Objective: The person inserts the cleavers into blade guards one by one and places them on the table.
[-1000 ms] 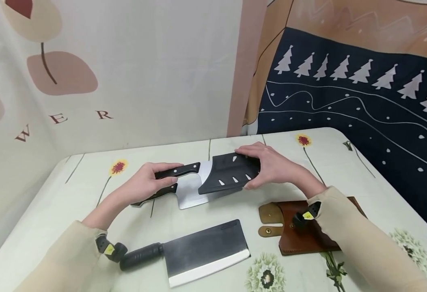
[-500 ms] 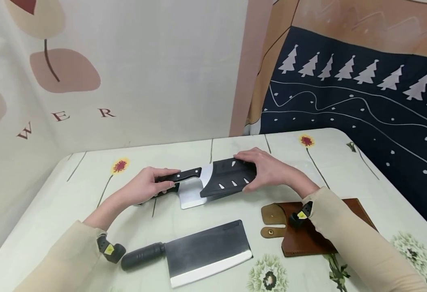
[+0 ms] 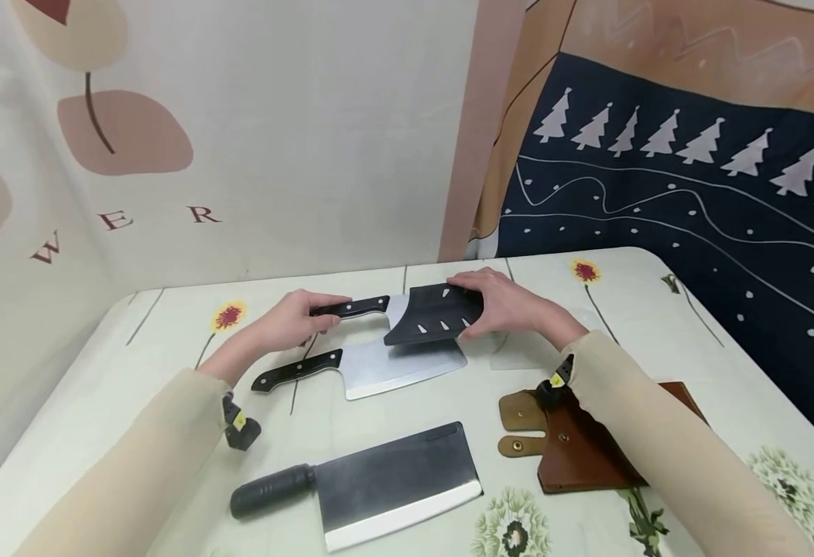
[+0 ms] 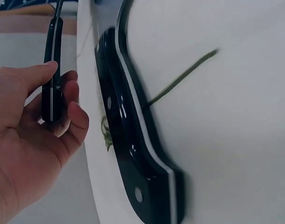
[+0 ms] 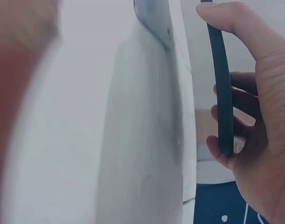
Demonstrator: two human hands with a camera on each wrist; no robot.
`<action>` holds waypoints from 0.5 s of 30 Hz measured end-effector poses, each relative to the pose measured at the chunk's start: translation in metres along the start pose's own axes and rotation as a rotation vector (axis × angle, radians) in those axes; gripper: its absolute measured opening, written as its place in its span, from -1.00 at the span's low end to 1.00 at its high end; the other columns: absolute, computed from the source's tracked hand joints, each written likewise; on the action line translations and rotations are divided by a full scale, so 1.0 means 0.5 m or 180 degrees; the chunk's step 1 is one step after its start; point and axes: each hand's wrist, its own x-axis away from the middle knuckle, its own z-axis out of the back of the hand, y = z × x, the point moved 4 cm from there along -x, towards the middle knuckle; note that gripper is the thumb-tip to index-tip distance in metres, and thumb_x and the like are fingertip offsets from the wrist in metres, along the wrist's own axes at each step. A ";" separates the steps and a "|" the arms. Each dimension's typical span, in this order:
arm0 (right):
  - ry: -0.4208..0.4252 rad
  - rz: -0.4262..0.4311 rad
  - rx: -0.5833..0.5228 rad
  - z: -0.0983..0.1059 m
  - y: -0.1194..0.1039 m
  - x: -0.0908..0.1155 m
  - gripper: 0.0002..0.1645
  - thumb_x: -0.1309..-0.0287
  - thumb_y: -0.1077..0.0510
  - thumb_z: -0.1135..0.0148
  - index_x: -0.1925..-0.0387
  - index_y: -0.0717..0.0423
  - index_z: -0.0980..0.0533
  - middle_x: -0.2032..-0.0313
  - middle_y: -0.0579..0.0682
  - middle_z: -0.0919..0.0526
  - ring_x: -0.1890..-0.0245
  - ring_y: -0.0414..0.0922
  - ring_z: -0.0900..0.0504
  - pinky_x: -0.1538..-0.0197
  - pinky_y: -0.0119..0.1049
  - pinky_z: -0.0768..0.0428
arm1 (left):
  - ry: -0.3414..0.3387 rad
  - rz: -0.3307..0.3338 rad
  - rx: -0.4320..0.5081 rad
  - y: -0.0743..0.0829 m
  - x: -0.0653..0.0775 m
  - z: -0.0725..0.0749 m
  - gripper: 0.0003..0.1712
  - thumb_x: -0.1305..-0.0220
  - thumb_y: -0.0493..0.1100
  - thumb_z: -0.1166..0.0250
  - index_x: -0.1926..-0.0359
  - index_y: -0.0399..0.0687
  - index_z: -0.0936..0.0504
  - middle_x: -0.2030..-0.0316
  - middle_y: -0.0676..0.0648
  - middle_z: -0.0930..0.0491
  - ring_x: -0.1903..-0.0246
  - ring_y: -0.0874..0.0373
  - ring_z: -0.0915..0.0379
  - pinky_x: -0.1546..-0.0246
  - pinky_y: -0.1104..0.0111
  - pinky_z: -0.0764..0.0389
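Note:
My left hand (image 3: 294, 319) pinches the black riveted handle of a kitchen knife (image 3: 357, 307). A black blade guard (image 3: 429, 313) with small white slots covers most of this knife's blade; a strip of steel shows near the handle. My right hand (image 3: 503, 303) grips the guard's far end, thumb on one side and fingers on the other, as the right wrist view shows. Knife and guard are held level above the table. Just in front, a second knife (image 3: 396, 371) with a similar black handle (image 4: 128, 130) lies on the cloth, its blade partly overlapped by the guard.
A broad cleaver (image 3: 396, 483) with a round black handle lies nearer the front. To its right is a brown leather sheath (image 3: 581, 456) with a snap strap, partly under my right sleeve (image 3: 658, 418). A clear plastic piece (image 3: 524, 354) lies near my right wrist.
Both hands dipped a little, then lifted the guarded knife up and back, uncovering more of the second knife. My left forearm shifted rightward. The cleaver and leather sheath stayed put.

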 end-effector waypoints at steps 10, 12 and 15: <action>-0.0076 0.0019 -0.0023 -0.001 0.032 -0.079 0.17 0.14 -0.09 -0.60 -0.49 0.20 -0.31 -0.45 0.14 -0.36 -0.44 0.09 -0.27 -0.43 0.05 -0.25 | 0.0239 0.0213 -0.0151 -0.044 -0.068 0.010 -0.50 -0.47 -0.28 -0.22 -0.38 -0.21 -0.51 0.08 -0.28 -0.62 0.66 0.21 -0.14 0.55 0.34 -0.30; -0.0089 0.0034 -0.0009 -0.001 0.034 -0.093 0.16 0.13 -0.09 -0.59 -0.48 0.22 -0.31 -0.43 0.16 -0.38 -0.42 0.09 -0.30 -0.41 0.03 -0.26 | 0.0283 0.0270 -0.0187 -0.052 -0.075 0.012 -0.50 -0.48 -0.27 -0.21 -0.39 -0.20 -0.50 -0.06 -0.31 -0.57 0.66 0.20 -0.13 0.52 0.31 -0.32; -0.0146 -0.0015 0.0034 -0.004 0.041 -0.109 0.17 0.11 -0.10 -0.58 -0.49 0.23 -0.30 -0.43 0.16 -0.38 -0.39 0.09 -0.33 -0.40 0.02 -0.27 | 0.0350 0.0308 -0.0243 -0.060 -0.087 0.012 -0.50 -0.49 -0.25 -0.20 -0.39 -0.21 -0.50 -0.19 -0.33 -0.51 0.65 0.18 -0.13 0.45 0.25 -0.35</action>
